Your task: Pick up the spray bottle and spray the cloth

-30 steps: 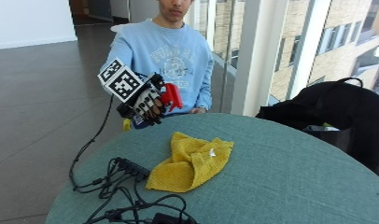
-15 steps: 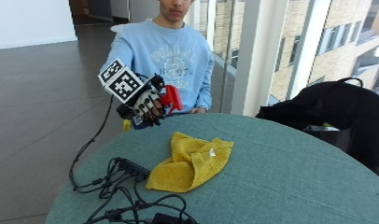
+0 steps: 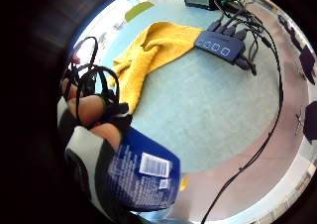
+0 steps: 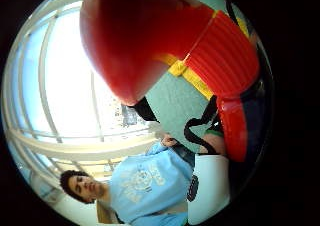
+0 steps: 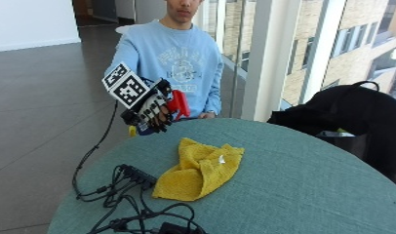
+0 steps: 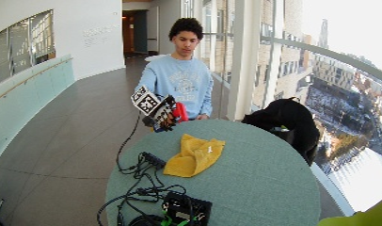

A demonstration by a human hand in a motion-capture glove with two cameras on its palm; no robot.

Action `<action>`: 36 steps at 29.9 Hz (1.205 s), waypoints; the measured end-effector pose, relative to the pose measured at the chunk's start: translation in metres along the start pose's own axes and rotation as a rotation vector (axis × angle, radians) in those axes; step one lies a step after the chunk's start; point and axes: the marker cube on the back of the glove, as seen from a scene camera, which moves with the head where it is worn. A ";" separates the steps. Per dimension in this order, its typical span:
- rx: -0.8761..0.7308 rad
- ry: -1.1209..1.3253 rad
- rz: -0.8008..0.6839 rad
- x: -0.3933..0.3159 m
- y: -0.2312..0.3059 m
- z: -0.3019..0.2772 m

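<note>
My gloved right hand grips a spray bottle with a blue body and a red spray head, held in the air above the table's edge nearest the person. The nozzle points toward the crumpled yellow cloth, which lies on the round green table a little ahead of the hand. Its red head fills the thumb side palm view. My fingers curl round the bottle's neck. The yellow cloth shows beyond them in the little finger side view, and the cloth also shows in the wide view.
A black power strip and tangled cables lie on the table's front left. A black box sits at the front edge. A black bag stands beside the table at the right. The person's bare hand rests at the table's edge.
</note>
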 end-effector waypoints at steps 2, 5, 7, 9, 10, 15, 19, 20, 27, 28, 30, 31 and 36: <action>-0.002 -0.001 0.000 0.000 0.001 0.000; -0.005 -0.003 -0.001 0.000 0.001 0.000; -0.005 -0.006 -0.005 -0.001 0.001 0.001; 0.002 -0.020 -0.014 -0.005 0.001 0.001; 0.009 -0.032 -0.023 -0.009 0.000 0.002; 0.068 -0.130 -0.143 -0.052 0.002 0.008; 0.108 -0.183 -0.279 -0.105 -0.001 0.021; 0.114 -0.193 -0.308 -0.118 -0.003 0.026; 0.168 -0.307 -0.456 -0.187 -0.025 0.067; 0.174 -0.317 -0.473 -0.194 -0.028 0.074; 0.180 -0.333 -0.500 -0.207 -0.037 0.088; 0.180 -0.343 -0.509 -0.212 -0.040 0.094; 0.175 -0.410 -0.545 -0.235 -0.056 0.129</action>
